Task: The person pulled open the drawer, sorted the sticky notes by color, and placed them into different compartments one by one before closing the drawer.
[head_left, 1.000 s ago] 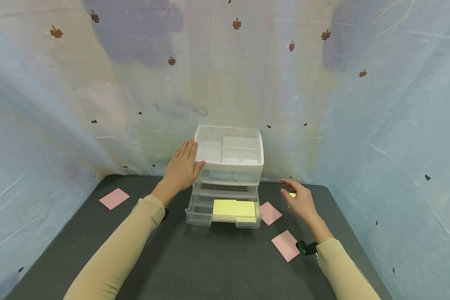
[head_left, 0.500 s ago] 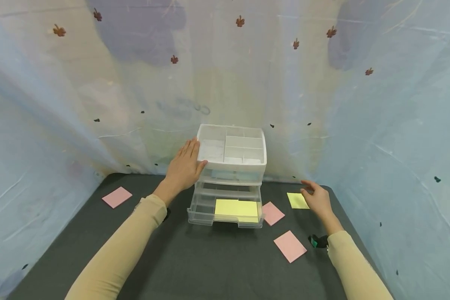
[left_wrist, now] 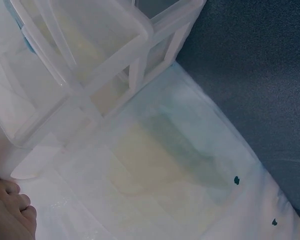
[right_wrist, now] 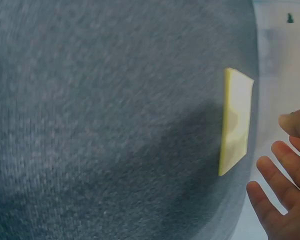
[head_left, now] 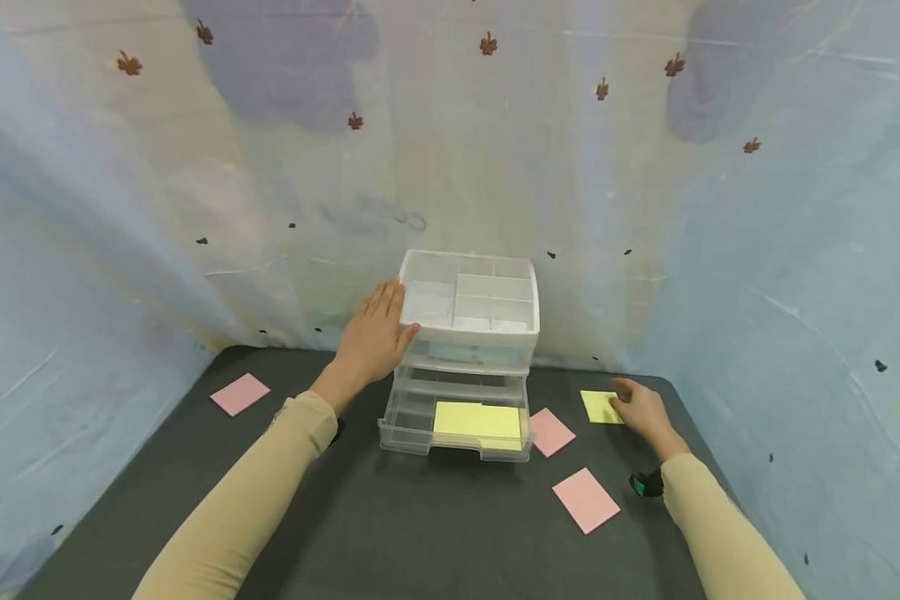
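A white plastic drawer organizer (head_left: 471,335) with a divided top tray stands at the back middle. My left hand (head_left: 371,337) rests against its left side, fingers straight along the upper edge. The bottom clear drawer (head_left: 405,437) is pulled out, and yellow sticky notes (head_left: 476,423) lie in its right part. To the right, my right hand (head_left: 647,421) hovers beside a yellow sticky note pad (head_left: 598,406), overlapping its right edge in the head view. In the right wrist view that hand's fingers (right_wrist: 277,182) are spread and hold nothing, apart from the pad.
Pink sticky note pads lie on the dark table: one at the far left (head_left: 240,393), one beside the drawer (head_left: 551,432), one nearer the front (head_left: 587,500). A patterned curtain (head_left: 465,167) hangs close behind the organizer and along both sides.
My right hand has moved right and slightly down to the right edge of the yellow pad, which it mostly covered before. My left hand stays on the organizer; the head view has shifted slightly.
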Tool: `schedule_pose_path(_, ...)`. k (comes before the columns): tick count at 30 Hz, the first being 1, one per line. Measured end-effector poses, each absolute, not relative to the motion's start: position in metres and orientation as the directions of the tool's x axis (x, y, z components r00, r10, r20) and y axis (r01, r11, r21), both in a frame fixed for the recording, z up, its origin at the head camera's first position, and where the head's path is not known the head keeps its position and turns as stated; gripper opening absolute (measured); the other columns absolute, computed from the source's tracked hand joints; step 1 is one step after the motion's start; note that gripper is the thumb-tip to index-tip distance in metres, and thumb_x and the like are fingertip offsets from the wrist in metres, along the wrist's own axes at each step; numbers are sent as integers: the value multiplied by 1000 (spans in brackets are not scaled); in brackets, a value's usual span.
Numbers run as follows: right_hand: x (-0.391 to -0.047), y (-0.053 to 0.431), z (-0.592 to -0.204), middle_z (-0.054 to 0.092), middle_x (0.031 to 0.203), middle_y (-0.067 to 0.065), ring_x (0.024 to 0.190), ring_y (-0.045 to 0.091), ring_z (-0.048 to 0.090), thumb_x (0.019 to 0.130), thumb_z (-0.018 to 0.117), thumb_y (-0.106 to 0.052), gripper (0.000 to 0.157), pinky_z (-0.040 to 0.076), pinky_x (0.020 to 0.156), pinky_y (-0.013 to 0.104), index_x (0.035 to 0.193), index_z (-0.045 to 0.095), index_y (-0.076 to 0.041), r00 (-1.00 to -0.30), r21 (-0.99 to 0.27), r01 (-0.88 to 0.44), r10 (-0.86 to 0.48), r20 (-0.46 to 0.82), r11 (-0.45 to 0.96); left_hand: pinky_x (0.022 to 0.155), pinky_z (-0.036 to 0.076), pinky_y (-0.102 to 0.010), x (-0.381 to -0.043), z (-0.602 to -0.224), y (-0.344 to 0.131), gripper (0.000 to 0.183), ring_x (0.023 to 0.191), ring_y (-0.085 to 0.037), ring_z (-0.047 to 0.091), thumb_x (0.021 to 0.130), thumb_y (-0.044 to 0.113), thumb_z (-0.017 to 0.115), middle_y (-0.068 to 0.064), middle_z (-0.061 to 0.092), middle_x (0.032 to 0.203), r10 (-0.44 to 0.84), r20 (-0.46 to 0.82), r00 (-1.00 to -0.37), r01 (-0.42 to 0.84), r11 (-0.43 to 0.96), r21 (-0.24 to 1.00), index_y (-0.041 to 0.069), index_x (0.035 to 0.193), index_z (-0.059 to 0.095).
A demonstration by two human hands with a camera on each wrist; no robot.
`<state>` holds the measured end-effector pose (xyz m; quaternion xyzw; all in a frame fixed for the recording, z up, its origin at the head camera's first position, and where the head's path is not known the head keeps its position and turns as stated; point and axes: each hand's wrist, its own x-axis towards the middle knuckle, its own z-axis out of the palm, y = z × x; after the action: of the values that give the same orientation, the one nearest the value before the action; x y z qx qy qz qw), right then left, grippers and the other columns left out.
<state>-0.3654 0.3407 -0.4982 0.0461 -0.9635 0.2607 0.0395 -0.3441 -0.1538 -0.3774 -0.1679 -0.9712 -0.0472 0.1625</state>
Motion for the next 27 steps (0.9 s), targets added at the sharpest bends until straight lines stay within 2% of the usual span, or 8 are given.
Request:
schedule_pose_path(10, -375, 347, -508, 50, 143, 40, 131, 60, 47, 98, 61, -12, 56, 42, 105, 70, 145, 48, 15, -995, -422, -99, -103, 15, 901, 129, 13, -50, -343, -377, -154, 78, 160, -36, 5, 113, 50, 29, -17, -2, 174, 310, 347, -885, 346, 937, 46, -1, 166, 4)
schedule_pose_path(16, -378, 350, -510, 47, 144, 42, 127, 59, 49, 98, 63, -14, 60, 43, 103, 69, 147, 45, 14, -992, -401, -83, -112, -51, 912, 129, 14, -51, -343, -378, -153, 78, 160, -36, 5, 113, 51, 29, -17, -2, 174, 313, 343, -885, 347, 937, 41, -1, 166, 3)
schedule_pose_path(23, -380, 350, -505, 50, 140, 43, 113, 49, 54, 98, 63, -12, 59, 44, 101, 65, 146, 45, 17, -982, -384, -124, -168, -84, 915, 129, 14, -50, -343, -378, -153, 78, 161, -35, 3, 113, 51, 29, -17, -3, 174, 307, 342, -888, 342, 939, 44, 0, 166, 3)
schedule_pose_path(27, -380, 349, -503, 50, 140, 42, 115, 50, 54, 98, 64, -11, 58, 44, 102, 65, 145, 46, 18, -980, -386, -133, -180, -86, 913, 129, 13, -50, -344, -377, -153, 78, 161, -34, 2, 113, 51, 29, -17, -3, 174, 307, 336, -890, 342, 939, 47, 0, 166, 3)
